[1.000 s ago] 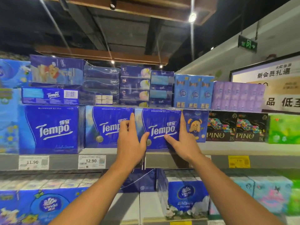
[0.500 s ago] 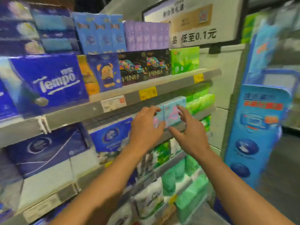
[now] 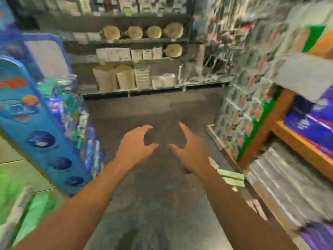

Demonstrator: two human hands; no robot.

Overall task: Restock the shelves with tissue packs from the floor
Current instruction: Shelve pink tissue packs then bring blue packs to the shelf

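The only tissue packs I can pick out off the shelves are the pale green packs (image 3: pixel 231 178) lying on the floor (image 3: pixel 155 109), low at the foot of the wooden shelf (image 3: pixel 304 150) and just beyond the right hand (image 3: pixel 191 150); blur hides how many there are. Both hands are held out over the floor, empty. The right hand's fingers (image 3: pixel 183 128) are spread and lightly bent; the left hand (image 3: pixel 134 147), beside it and further from the packs, has fingers loosely curved around nothing. This looks like the fetching step: hands free, facing the aisle. Next, I judge, comes bending toward the green packs and taking one in both hands.
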